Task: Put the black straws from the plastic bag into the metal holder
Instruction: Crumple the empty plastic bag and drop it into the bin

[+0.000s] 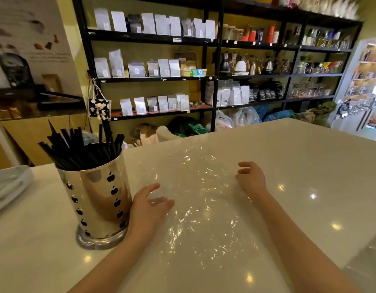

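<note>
Straws (81, 149) fill the holder (98, 199) touching the left hand (149, 206). Both hands, right hand (251, 178) too, lie loosely open, holding nothing, on the flat bag's (199, 208) edges; bare bench (309, 166) beyond.

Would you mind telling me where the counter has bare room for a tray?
Bare counter lies right of the right hand. The plastic bag covers the middle; left is crowded by the metal holder and white trays.

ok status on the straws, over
Left hand and right hand open, flat on the plastic bag. Bag looks empty. Black straws all in the metal holder. Nothing in the way.
</note>
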